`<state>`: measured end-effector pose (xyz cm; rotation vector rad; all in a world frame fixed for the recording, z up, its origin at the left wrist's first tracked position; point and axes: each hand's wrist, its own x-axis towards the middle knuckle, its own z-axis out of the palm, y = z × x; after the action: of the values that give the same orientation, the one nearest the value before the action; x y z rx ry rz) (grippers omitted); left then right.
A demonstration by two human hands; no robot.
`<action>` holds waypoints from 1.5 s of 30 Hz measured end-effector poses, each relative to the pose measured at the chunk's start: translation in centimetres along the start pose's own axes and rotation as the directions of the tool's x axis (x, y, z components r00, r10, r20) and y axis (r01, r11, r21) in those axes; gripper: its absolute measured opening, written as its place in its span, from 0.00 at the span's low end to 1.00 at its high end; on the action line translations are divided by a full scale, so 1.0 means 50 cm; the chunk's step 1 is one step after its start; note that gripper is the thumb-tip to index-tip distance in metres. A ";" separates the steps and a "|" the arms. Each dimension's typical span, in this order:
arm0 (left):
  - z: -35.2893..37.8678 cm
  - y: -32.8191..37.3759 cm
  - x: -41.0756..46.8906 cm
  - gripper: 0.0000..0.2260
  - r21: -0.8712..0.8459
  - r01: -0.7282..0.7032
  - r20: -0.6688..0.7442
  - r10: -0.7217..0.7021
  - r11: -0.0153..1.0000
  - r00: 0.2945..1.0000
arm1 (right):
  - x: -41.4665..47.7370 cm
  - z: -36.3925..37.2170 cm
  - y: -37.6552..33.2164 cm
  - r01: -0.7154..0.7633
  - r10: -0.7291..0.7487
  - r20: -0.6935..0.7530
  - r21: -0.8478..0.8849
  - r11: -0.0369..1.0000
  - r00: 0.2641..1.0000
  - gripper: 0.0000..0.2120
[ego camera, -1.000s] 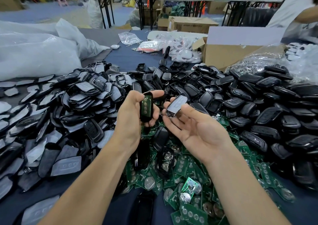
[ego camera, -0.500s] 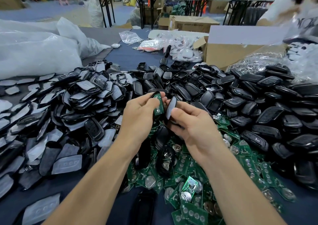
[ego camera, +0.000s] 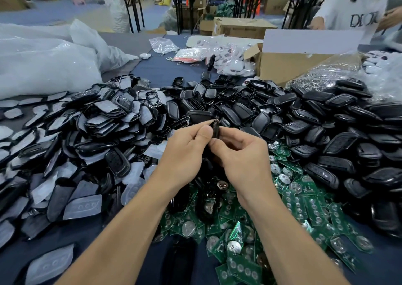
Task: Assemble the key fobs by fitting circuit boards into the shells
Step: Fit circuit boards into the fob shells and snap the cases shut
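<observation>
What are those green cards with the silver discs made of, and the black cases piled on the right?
Green circuit boards: rigid laminate, glossy green coating, seemingly metal discs by their silvery shine. Black shells: probably moulded plastic, smooth, with soft highlights and rounded edges.

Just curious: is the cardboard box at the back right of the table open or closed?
Open. The cardboard box has one flap folded outward at its left and a pale flap standing up behind. What is inside cannot be seen.

The left hand (ego camera: pixel 185 152) and right hand (ego camera: pixel 241 154) have closed together — board and cover now one edge-on key fob (ego camera: pixel 215 129).
</observation>
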<state>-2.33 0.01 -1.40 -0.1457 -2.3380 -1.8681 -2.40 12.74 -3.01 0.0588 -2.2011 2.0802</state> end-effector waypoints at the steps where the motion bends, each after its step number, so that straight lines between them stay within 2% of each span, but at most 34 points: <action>1: 0.000 -0.001 0.000 0.16 -0.013 0.006 0.009 -0.006 1.000 1.000 | 0.000 0.001 0.001 -0.004 0.004 -0.014 0.002 1.000 1.000 0.13; 6: -0.010 0.007 0.001 0.22 -0.177 0.109 0.157 -0.081 0.978 0.984 | 0.002 -0.002 0.001 -0.042 0.044 -0.074 0.037 0.998 0.996 0.11; 8: -0.017 0.004 0.008 0.29 -0.177 0.158 0.209 -0.119 0.972 0.971 | 0.003 -0.005 -0.003 -0.082 0.089 -0.076 0.096 0.992 0.993 0.10; 12: -0.019 -0.004 0.010 0.34 -0.154 0.160 0.230 -0.122 0.975 0.966 | 0.003 -0.009 -0.017 -0.210 0.225 -0.023 0.276 0.938 0.974 0.07; 16: -0.026 -0.010 0.014 0.28 -0.260 0.205 0.144 -0.172 0.944 0.975 | 0.007 -0.020 -0.030 -0.331 0.332 0.074 0.426 0.842 0.940 0.04; 21: -0.034 -0.002 0.019 0.24 -0.398 0.285 0.180 -0.230 0.872 0.956 | 0.016 -0.042 -0.035 -0.424 0.396 0.182 0.576 0.699 0.900 0.06; 25: -0.035 -0.006 0.018 0.17 -0.434 0.291 0.200 -0.224 0.853 0.954 | 0.019 -0.048 -0.033 -0.417 0.365 0.210 0.568 0.709 0.907 0.06; 28: -0.032 -0.014 0.016 0.16 -0.353 0.216 0.099 -0.193 0.910 0.976 | 0.017 -0.048 -0.033 -0.429 0.349 0.250 0.537 0.726 0.903 0.07; 31: -0.031 -0.016 0.019 0.14 -0.359 0.177 -0.018 -0.197 0.917 0.980 | 0.018 -0.051 -0.035 -0.467 0.361 0.295 0.539 0.701 0.884 0.09; 34: -0.039 -0.016 0.026 0.12 -0.433 0.184 -0.104 -0.252 0.882 0.962 | 0.021 -0.061 -0.036 -0.479 0.363 0.320 0.471 0.741 0.875 0.11; 38: -0.047 -0.013 0.029 0.09 -0.490 0.211 -0.135 -0.313 0.846 0.940 | 0.021 -0.069 -0.032 -0.428 0.347 0.282 0.314 0.848 0.894 0.12; 40: -0.048 -0.011 0.029 0.09 -0.496 0.215 -0.142 -0.323 0.841 0.936 | 0.020 -0.062 -0.029 -0.384 0.356 0.175 0.162 0.909 0.918 0.11; 42: -0.049 -0.011 0.028 0.09 -0.498 0.217 -0.139 -0.324 0.840 0.936 | 0.022 -0.059 -0.022 -0.304 0.306 0.029 -0.046 0.951 0.952 0.15; 45: -0.051 -0.013 0.029 0.09 -0.503 0.220 -0.120 -0.319 0.836 0.940 | 0.018 -0.068 -0.019 -0.152 0.089 -0.163 -0.429 0.890 0.983 0.17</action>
<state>-3.72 -2.66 -1.24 0.3294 -1.7886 -2.4452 -3.02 16.13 -1.81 -0.2612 -2.5789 1.5249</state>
